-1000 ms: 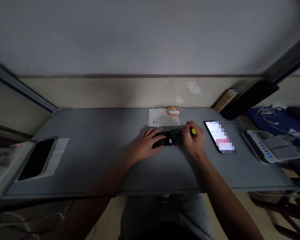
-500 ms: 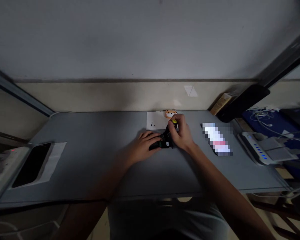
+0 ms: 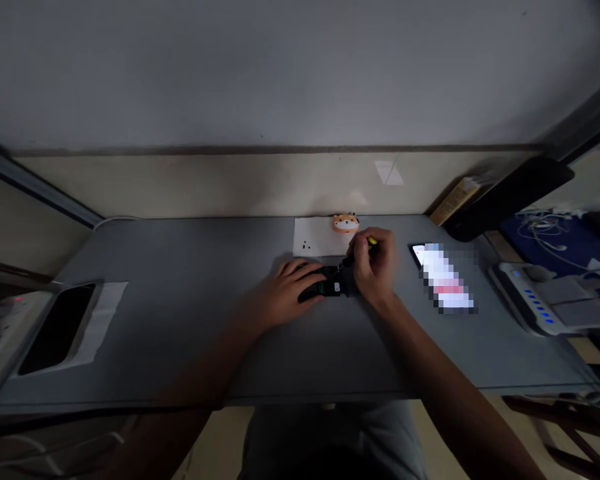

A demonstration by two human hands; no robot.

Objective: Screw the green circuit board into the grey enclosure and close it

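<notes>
A small dark device (image 3: 333,288) lies flat on the grey desk, with a bit of green and a small white label showing. My left hand (image 3: 293,288) is laid over its left end, with fingers and thumb around it. In my closed right hand (image 3: 377,263) is a screwdriver (image 3: 349,259) with a black and yellow handle. It leans over to the right, and its thin shaft points down and left at the device's upper part. Whether the tip touches cannot be made out. Behind the device, several tiny dark pieces (image 3: 306,245) lie on a white sheet (image 3: 313,230).
An orange animal-faced case (image 3: 346,223) sits at the sheet's far edge. To the right are a lit phone (image 3: 443,280) and a power strip (image 3: 525,300) with plugs. A dark phone (image 3: 60,330) rests on paper at the left. A wall (image 3: 220,187) backs the desk.
My right hand has shifted right, and the screwdriver has gone from nearly upright to a lower slant. My left hand and the device stay in place. The view has shifted slightly.
</notes>
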